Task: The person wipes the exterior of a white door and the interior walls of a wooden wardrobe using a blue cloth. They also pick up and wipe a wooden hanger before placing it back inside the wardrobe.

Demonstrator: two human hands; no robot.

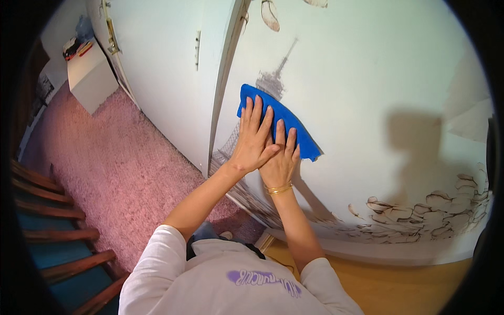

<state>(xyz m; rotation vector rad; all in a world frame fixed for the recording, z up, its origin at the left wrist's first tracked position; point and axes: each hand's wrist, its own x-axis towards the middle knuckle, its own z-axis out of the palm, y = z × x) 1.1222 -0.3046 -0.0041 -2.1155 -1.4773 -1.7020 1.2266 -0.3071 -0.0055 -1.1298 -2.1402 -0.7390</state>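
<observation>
A blue cloth [308,142] lies flat on a white wall [354,90], over the middle of a grey Eiffel Tower print [271,80]. My left hand [254,138] presses it with a flat palm and spread fingers, its thumb crossing over my right hand. Beside it, slightly lower and to the right, my right hand [278,163] also rests flat on the cloth. Neither hand's fingers are curled around the fabric. Thin gold-coloured bangles [279,189] circle the right wrist. The cloth and both hands cover part of the printed tower.
To the left stands a white door [165,71] with hinges, its frame [225,78] close to the cloth. A pink carpet [118,165] covers the floor there, with a white box-like cabinet [94,78] beyond. Wooden slats [59,236] rise at lower left. Printed petals [417,216] mark the lower wall.
</observation>
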